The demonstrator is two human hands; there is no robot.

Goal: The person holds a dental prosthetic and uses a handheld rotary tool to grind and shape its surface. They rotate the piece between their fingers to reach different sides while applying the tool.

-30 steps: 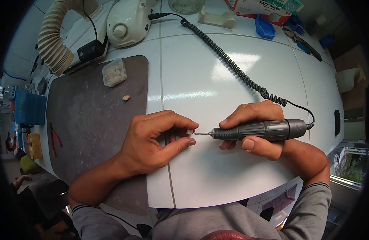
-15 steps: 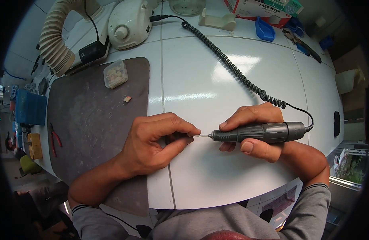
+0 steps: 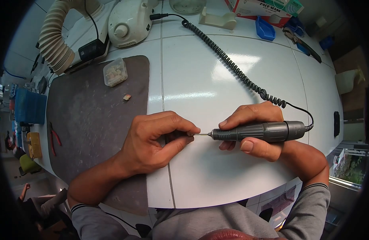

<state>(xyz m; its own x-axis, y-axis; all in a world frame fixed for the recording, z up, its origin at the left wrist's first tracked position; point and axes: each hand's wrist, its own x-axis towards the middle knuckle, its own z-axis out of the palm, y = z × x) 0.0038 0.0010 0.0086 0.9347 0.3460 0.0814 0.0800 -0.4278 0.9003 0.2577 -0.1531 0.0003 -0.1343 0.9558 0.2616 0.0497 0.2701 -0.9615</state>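
My right hand (image 3: 254, 130) is wrapped round a dark grey rotary handpiece (image 3: 268, 132), which lies level with its metal nose pointing left. A thin metal bur shank (image 3: 202, 134) sticks out of that nose. Thumb and index finger of my left hand (image 3: 160, 140) pinch the shank's far end, and the fingertips hide its tip. From the handpiece's rear a black coiled cord (image 3: 228, 62) runs up to a white control unit (image 3: 129, 25). On the brown mat (image 3: 92, 116), beyond my left hand, lie a small tooth-like piece (image 3: 127, 97) and a clear tub (image 3: 115, 72) of similar pale pieces.
Red-handled pliers (image 3: 54, 140) rest at the mat's left edge. A ribbed suction hose (image 3: 56, 38) curves over the back left corner. Along the back stand a cream handpiece rest (image 3: 217, 20), a blue tray (image 3: 265, 29) and a face mask box (image 3: 258, 12). Another person's arm (image 3: 23, 192) shows at lower left.
My hands and the handpiece stay almost where they were. At lower left, the other person's raised arm has come into view.
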